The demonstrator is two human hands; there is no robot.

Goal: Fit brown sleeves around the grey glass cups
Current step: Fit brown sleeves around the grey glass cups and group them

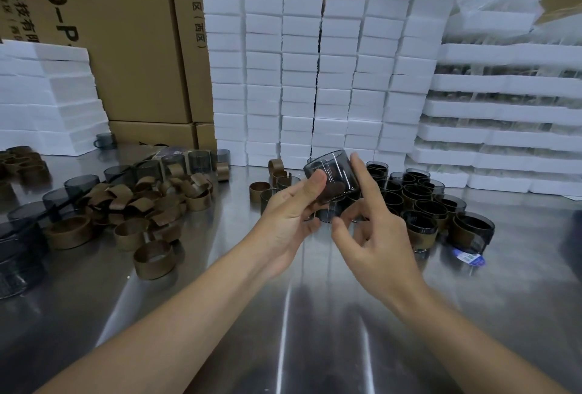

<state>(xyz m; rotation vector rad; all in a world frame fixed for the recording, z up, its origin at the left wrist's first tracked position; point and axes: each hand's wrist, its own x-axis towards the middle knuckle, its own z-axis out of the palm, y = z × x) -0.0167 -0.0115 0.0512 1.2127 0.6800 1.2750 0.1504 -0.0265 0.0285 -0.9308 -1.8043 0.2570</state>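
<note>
My left hand [285, 215] grips a grey glass cup [333, 173], tilted above the steel table with a brown sleeve around its lower part. My right hand [374, 236] is beside it, index finger straight along the cup's right side, the other fingers loosely curled. A heap of loose brown sleeves [151, 204] lies at the left among bare grey cups [80, 185]. Sleeved cups [422, 207] stand grouped at the right.
White foam blocks [302, 62] are stacked high behind the work area, with lower stacks at left and right. Cardboard cartons [126, 31] stand at the back left. A blue-and-white label [467, 257] lies at the right. The steel table [299, 315] shows bare metal near me.
</note>
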